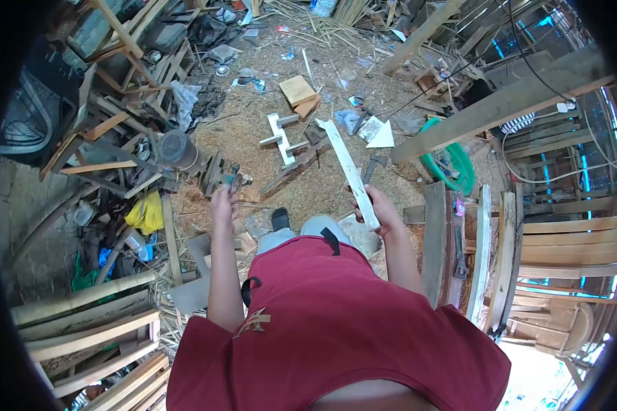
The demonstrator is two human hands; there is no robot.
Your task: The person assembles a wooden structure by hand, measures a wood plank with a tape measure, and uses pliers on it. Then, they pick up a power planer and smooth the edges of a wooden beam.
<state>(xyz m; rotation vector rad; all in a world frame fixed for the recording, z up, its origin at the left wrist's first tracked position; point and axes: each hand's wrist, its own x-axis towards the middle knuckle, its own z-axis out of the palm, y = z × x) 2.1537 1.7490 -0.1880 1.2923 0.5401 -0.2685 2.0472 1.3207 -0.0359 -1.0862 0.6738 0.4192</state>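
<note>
My right hand point(382, 211) is closed around the near end of a long pale wooden board point(347, 171), which slants forward and left over the ground. My left hand point(223, 205) is held out at the left with its fingers curled. Right at its fingertips is a small greenish-grey metal tool point(234, 179); its kind, and whether I grip it, are hard to make out. Beyond the board lies a dark hatchet-like tool point(374, 164). Left of the board, a white wooden piece with short crosspieces point(280, 140) rests on the ground.
Sawdust and scraps cover the ground. Wood blocks point(297, 90) lie ahead. A green basin point(465, 175) stands right, beside a slanting post point(487, 113). Upright boards point(434, 240) are close on my right. Scrap wood and a yellow bag point(145, 213) are at left.
</note>
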